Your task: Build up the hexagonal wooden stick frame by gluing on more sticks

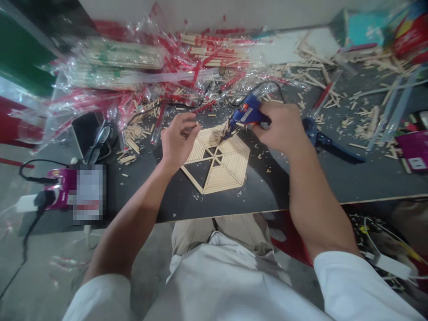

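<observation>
My right hand point(281, 129) is wrapped round the handle of a blue hot glue gun point(246, 111). Its nozzle points down at the upper edge of a hexagon of pale wooden sticks point(230, 167) lying on the dark table. Rows of sticks fill most of the hexagon's wedges, with spokes meeting near the middle; the lower-left wedge shows bare dark surface inside its outer border. My left hand point(180, 138) is over the hexagon's upper-left side, thumb and fingers pinched together. Whatever is between those fingertips is too small to make out.
Behind lie bundled sticks in clear wrappers point(117, 60) and red-and-clear plastic scraps. Blue-handled cutters point(334, 145) rest right of my right hand. Glasses point(98, 140), a phone point(89, 191) and a purple power strip point(58, 189) occupy the left. Cut stick pieces point(133, 138) are scattered about.
</observation>
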The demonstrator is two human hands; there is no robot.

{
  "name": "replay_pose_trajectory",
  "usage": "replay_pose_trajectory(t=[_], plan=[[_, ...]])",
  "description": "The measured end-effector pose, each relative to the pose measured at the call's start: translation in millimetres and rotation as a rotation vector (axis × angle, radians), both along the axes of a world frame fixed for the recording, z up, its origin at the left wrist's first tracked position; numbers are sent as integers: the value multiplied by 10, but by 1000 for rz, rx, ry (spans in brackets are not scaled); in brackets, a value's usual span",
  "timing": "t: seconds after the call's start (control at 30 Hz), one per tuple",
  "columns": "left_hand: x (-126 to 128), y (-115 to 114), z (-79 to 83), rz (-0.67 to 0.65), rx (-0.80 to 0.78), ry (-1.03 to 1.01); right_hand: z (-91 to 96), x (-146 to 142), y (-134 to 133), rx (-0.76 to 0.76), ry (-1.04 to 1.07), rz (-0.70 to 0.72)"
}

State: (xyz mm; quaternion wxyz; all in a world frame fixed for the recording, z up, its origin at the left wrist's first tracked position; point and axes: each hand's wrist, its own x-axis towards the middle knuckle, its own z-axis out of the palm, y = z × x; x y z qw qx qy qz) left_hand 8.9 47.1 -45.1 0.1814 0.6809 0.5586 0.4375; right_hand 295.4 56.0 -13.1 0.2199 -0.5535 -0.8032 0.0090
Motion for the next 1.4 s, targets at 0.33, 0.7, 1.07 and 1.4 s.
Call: replay_pose_trajectory(t=[0.33, 0.7, 1.07, 1.4], plan=[[-2, -104, 177, -202, -59, 85, -328, 380, 212, 13, 163, -501], [-3, -119, 177, -327, -85, 78, -139, -165, -32, 24, 456, 86], [-1, -161, 246, -368, -208, -59, -158, -634, -273, -47, 479, 424], [24, -153, 207, -303, -100, -15, -109, -610, -276, -12, 520, 297]])
